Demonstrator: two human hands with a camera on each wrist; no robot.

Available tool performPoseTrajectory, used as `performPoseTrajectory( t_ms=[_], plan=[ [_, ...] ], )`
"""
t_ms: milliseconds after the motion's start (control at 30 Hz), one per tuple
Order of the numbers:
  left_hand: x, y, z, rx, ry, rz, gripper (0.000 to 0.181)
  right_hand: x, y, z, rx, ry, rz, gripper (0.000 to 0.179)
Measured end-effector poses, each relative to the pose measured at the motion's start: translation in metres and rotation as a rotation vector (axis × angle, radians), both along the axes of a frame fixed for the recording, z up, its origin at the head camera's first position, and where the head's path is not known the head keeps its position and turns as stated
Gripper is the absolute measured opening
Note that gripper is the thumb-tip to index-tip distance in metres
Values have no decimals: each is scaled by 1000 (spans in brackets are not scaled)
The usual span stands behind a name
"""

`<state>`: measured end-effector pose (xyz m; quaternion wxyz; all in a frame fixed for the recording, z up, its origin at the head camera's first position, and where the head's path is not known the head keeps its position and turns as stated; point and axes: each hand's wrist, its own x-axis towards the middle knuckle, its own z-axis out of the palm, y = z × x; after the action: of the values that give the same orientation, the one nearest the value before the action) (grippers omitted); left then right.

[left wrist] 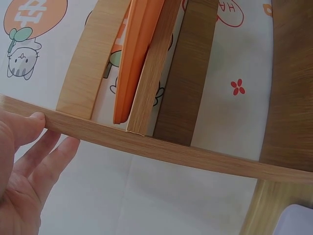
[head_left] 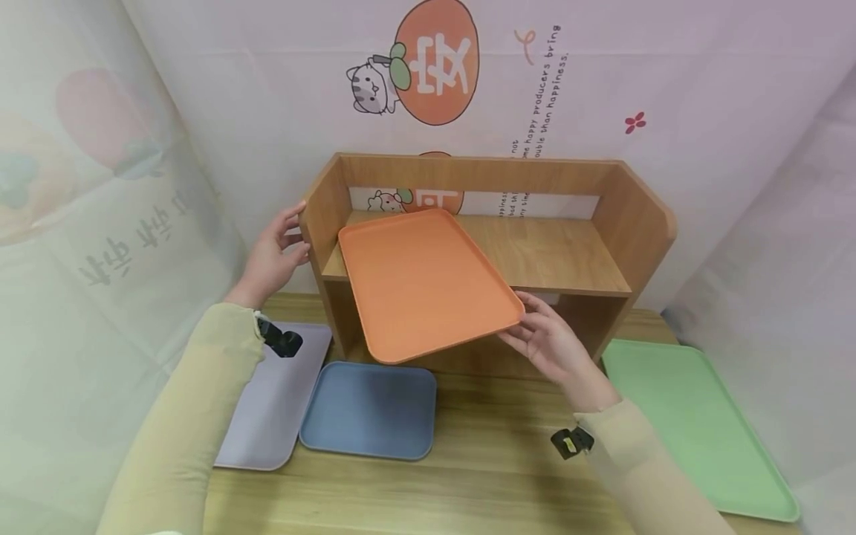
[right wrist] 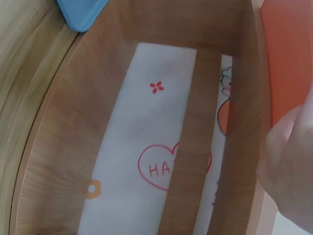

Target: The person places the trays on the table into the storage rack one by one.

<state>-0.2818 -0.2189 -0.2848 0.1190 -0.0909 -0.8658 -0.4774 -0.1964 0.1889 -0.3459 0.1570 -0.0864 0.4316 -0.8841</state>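
My right hand [head_left: 551,338] grips an orange tray [head_left: 428,282] at its near right corner. The tray slants across the upper board of a small wooden desk shelf [head_left: 481,174], its far part inside and its near part jutting out over the front edge. In the left wrist view the tray's end [left wrist: 128,93] shows edge-on, low over the board. With bent fingers, my left hand [head_left: 270,256] holds the front edge of the shelf's left side panel [left wrist: 146,149]. The right wrist view looks into the lower compartment [right wrist: 146,122], with the right hand [right wrist: 291,161] beside the orange tray.
A lilac tray [head_left: 277,401] lies on the wooden table [head_left: 481,461] at the left. Right of it, before the shelf, is a smaller blue tray [head_left: 371,409]. A green tray [head_left: 702,423] lies at the right. White printed cloth [head_left: 267,89] hangs behind and along both sides.
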Motion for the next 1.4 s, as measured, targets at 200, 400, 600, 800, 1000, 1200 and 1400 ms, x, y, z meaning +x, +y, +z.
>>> performPoseTrajectory(
  t_ms=[200,400,600,800,1000,1200,1400],
  plan=[
    [-1,-1,-2,-4,8,0,71,14,-9,-3,-50,27,90,33],
    [0,0,-2,-7,11,3,71,23,-24,-3,-30,26,122,38],
    [0,1,-1,1,15,-4,70,26,-38,0,-26,-26,97,44],
    [-1,0,-2,-18,20,3,70,25,-55,3,12,-28,49,47],
    [-1,0,-2,-6,24,1,69,22,-67,6,27,-68,5,54],
    [0,0,-2,-7,14,5,69,16,-75,8,31,-106,-14,58],
    [1,-1,-2,-8,14,5,70,9,-82,8,45,-99,-8,62]
  ],
)
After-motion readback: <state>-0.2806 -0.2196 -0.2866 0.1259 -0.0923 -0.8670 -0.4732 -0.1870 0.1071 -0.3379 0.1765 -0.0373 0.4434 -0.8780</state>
